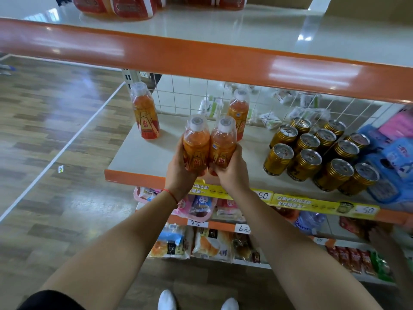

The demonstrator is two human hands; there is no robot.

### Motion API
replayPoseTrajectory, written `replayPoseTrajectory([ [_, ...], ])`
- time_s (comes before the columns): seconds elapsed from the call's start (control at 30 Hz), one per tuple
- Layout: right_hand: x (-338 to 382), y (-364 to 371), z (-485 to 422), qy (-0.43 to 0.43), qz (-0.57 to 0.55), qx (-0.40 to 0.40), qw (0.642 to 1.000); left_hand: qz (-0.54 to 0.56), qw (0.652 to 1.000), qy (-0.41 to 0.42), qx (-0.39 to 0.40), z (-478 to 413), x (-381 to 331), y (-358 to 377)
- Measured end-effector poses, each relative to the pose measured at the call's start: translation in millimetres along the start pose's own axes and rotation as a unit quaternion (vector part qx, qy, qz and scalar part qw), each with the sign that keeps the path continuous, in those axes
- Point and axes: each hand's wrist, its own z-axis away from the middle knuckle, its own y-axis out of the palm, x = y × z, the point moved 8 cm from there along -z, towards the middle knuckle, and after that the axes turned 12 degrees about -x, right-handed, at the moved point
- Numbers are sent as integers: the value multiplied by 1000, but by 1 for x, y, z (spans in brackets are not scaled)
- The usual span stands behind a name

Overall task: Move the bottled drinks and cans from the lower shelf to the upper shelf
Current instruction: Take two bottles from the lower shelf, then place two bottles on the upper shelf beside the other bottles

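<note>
Gripping two bottles [196,146] [223,146], one each, the hands [178,173] [232,173] hang below the upper shelf edge [201,57], cans [305,164] rightward.

shop aisle w/ a glossy wood-look plank floor [55,135] in brown & grey, pale glare patch toward upper left. a white line [67,148] runs diagonally across it, & a small yellow-white scrap [60,168] lies just beside that line. furniture is a tiered shelving unit: upper shelf [245,34] has a cream glossy top w/ bright white reflections & a shiny orange front edge [201,61]; lower shelf [143,157] is the same cream board w/ an orange lip. at its back a white wire grid panel [190,95] & a slotted metal upright [127,78]. yellow price strips [312,203] run along the lower shelf front; a handwritten price tag [242,228] on a tier below.
</note>
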Motion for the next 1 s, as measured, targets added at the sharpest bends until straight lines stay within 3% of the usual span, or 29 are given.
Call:
replayPoseTrajectory([
  [0.43, 31, -38, 40, 7, 26, -20, 999, -9, 1000, 10, 8, 33, -39, -37],
  [0.77, 51, -92, 74, -58, 28, -20, 998, -9, 999, 24, -30, 87, -78, -59],
  [1.0, 95, -147, 84, -96, 1, -20, 995, -14, 993, 107, -40, 100, -162, -93],
])
